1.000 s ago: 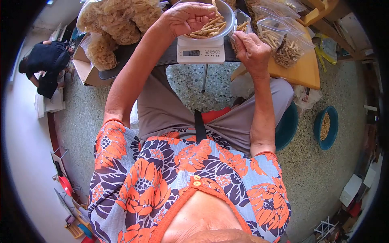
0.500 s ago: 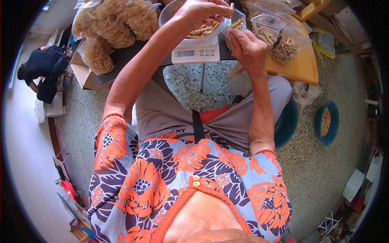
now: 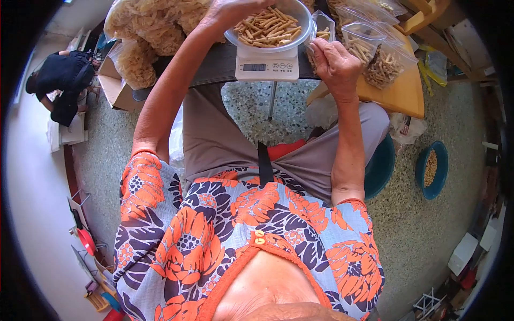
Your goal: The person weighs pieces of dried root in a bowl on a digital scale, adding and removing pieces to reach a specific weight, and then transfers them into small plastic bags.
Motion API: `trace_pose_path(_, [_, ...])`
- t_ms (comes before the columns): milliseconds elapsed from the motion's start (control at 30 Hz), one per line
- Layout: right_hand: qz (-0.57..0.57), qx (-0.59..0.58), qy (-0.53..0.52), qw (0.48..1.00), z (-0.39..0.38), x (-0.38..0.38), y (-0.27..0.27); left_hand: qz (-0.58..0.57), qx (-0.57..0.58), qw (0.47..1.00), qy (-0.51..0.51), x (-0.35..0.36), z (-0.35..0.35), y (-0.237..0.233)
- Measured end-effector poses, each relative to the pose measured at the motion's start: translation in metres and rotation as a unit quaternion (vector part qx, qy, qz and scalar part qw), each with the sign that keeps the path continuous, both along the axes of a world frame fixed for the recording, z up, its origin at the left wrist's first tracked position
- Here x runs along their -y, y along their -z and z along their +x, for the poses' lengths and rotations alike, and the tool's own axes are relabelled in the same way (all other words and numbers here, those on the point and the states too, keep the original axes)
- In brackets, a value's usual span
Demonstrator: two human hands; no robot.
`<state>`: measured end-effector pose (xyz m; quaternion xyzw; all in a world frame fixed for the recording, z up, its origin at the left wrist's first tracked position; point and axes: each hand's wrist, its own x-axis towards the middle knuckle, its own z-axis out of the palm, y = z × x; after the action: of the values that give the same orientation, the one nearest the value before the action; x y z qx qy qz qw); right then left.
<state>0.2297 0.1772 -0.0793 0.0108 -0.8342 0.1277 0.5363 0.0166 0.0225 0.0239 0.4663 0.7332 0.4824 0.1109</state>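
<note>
At bowl (image 3: 303,36) rim | left hand (image 3: 231,12), withdrawn (perhaps touching) | right hand (image 3: 334,67): bag (image 3: 322,28)

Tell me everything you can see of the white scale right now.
The scale is a small white digital kitchen model, plastic by its look, sitting level on the dark tabletop. Its front face carries a grey display, digits unreadable, with round buttons alongside. A clear bowl of pale snack sticks rests on its platform. The right hand, closed on a small clear bag, is close beside it.
</note>
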Motion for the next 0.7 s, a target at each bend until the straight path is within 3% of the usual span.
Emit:
trace_pose_path(67, [0.000,0.005,0.001,1.000,0.000,0.001,0.000,0.006,0.005,1.000,0.007,0.006,0.001,0.004])
trace_pose_path(133, [-0.001,0.004,-0.003,1.000,0.000,0.002,0.000,-0.093,-0.150,0.984,-0.027,0.010,0.003,0.008])
trace_pose_path(400, [-0.006,0.010,-0.010,1.000,0.000,0.003,0.000,-0.129,-0.284,0.950,-0.012,0.001,0.001,0.035])
trace_pose_path(700, [-0.003,0.013,-0.004,1.000,0.002,0.000,-0.001,-0.248,-0.236,0.940,-0.009,-0.009,0.007,0.016])
